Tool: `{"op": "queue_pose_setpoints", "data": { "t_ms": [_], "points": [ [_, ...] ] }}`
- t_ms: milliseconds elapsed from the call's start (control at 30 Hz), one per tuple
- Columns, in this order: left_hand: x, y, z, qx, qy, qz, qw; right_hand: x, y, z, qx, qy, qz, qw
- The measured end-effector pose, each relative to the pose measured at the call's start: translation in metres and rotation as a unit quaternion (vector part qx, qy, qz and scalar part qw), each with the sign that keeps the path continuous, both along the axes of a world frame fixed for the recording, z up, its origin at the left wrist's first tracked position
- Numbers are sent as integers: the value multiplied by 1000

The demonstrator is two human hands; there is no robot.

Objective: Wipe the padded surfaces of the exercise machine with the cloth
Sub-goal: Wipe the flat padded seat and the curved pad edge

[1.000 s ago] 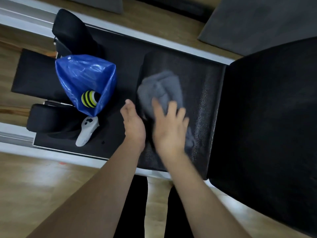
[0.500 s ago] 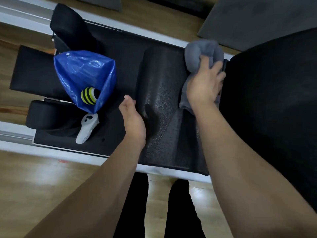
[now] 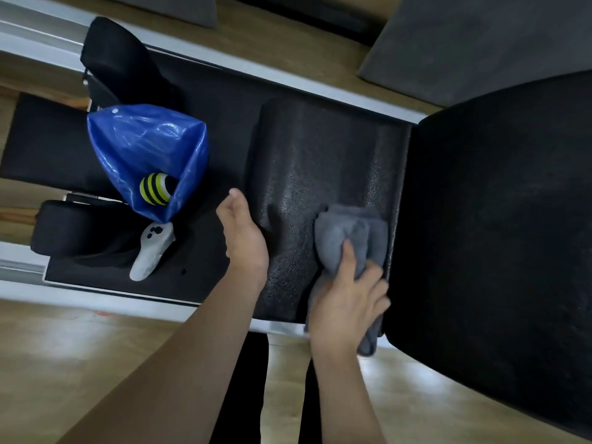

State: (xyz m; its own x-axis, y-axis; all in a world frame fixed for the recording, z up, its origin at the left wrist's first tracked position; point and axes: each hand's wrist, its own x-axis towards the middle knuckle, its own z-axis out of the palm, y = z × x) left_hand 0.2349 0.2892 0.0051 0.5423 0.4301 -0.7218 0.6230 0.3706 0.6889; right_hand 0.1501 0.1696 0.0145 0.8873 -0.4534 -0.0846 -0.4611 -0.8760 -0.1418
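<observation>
floor: light wood planks [image 3: 64,363], glare patches | far: grey mats [image 3: 480,36]

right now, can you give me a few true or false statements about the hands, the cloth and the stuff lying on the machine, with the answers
1. The right hand presses the grey cloth onto the textured black pad. True.
2. The left hand also grips the cloth. False: it rests at the pad's left edge, apart from the cloth.
3. A yellow and black striped ball sits inside the blue bag. True.
4. The white controller lies on top of the blue bag. False: it lies on the black surface just below the bag.
5. The cloth is at the pad's far left edge. False: it is by the right edge, near the large black cushion.
</observation>
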Motion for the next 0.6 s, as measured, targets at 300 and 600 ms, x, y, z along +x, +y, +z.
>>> {"op": "queue_pose_setpoints", "data": {
  "t_ms": [300,600],
  "points": [
    [-1,0,3,-1,5,-16,1000,181,-29,-3,-96,6,31,995],
    [-1,-2,0,1,3,-25,1000,24,-38,47,-167,118,165,965]
  ]
}}
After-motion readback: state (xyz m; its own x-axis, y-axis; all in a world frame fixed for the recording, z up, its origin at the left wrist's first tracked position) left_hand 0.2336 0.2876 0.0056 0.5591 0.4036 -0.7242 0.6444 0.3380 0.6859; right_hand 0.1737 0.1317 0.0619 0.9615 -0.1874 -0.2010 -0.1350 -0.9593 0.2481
